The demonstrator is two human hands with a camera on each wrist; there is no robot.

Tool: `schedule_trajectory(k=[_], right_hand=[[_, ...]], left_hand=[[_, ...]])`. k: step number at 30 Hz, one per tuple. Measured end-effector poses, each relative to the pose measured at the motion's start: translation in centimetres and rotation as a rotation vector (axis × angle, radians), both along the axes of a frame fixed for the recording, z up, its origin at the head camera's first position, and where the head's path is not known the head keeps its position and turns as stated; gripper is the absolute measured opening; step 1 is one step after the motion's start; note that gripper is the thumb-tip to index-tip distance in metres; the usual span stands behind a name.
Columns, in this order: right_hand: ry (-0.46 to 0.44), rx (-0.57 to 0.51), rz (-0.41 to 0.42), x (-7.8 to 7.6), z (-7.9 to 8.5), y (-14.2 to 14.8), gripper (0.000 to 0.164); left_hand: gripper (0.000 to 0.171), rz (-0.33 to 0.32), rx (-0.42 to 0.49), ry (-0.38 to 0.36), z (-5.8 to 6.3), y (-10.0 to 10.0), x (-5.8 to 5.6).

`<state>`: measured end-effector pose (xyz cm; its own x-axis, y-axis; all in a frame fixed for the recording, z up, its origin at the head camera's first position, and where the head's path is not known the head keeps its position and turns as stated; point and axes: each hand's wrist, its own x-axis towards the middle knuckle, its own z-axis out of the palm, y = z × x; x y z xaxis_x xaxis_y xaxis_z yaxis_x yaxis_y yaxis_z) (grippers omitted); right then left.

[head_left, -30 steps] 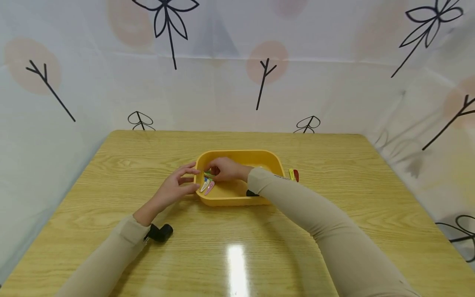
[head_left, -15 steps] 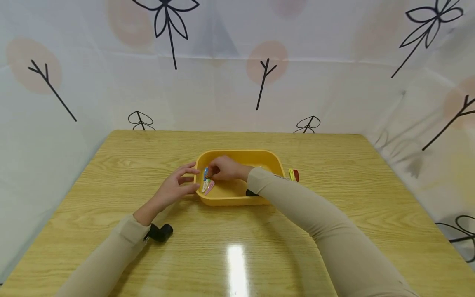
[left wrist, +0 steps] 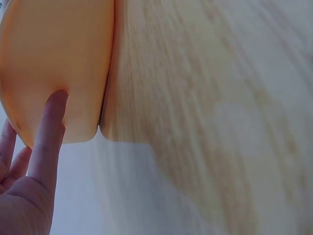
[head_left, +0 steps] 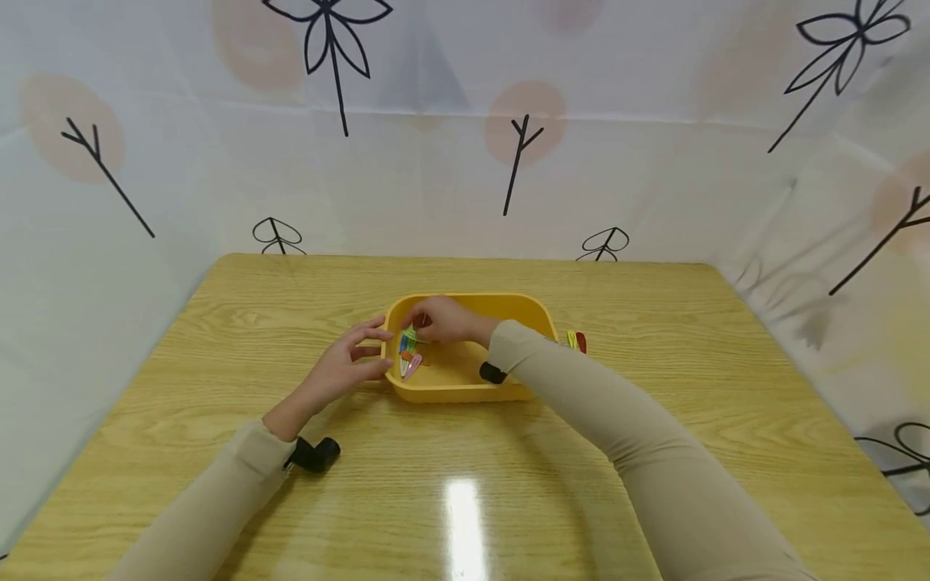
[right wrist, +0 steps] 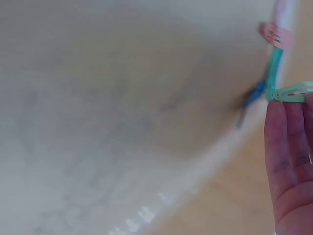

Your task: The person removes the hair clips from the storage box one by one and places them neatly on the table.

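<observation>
In the head view my right hand point(head_left: 445, 319) reaches into a yellow plastic tub point(head_left: 465, 395) at its left end. Its fingertips pinch a light green snap hair clip point(right wrist: 292, 93), seen close in the right wrist view. Beside that clip lie several others: a blue hair clip point(head_left: 403, 344), an orange one point(head_left: 406, 355), a white one point(head_left: 404, 368) and a pink one point(head_left: 413, 366). My left hand point(head_left: 340, 363) rests its spread fingers on the tub's left end; the left wrist view has a straight finger point(left wrist: 49, 132) touching the outer wall.
The tub stands on a wood-grain table point(head_left: 407, 476). Just right of it lie a yellow hair clip point(head_left: 571, 340) and a red hair clip point(head_left: 581, 342), partly behind the right sleeve. A patterned cloth point(head_left: 436, 177) hangs behind the table.
My right hand has lifted slightly toward the tub's back with the green clip. The orange clip now shows among the others. The left hand stays at the tub's end.
</observation>
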<state>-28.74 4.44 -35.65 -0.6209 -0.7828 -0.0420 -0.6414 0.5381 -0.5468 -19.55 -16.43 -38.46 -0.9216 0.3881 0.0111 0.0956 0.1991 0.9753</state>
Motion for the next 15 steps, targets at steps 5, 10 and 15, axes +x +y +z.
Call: schedule_trajectory(k=[5,10,15], right_hand=[[-0.010,-0.032,-0.001,0.3,1.4,0.3,0.023],[-0.039,-0.071,-0.017,0.9,2.7,0.6,0.022],[-0.070,-0.116,-0.032,1.6,3.8,1.1,0.023]], left_hand=[[0.044,0.001,-0.007,0.003,0.0,0.1,0.1],[0.045,0.007,-0.010,-0.001,0.0,0.1,0.2],[0.045,0.010,-0.009,0.005,0.0,0.1,0.2]])
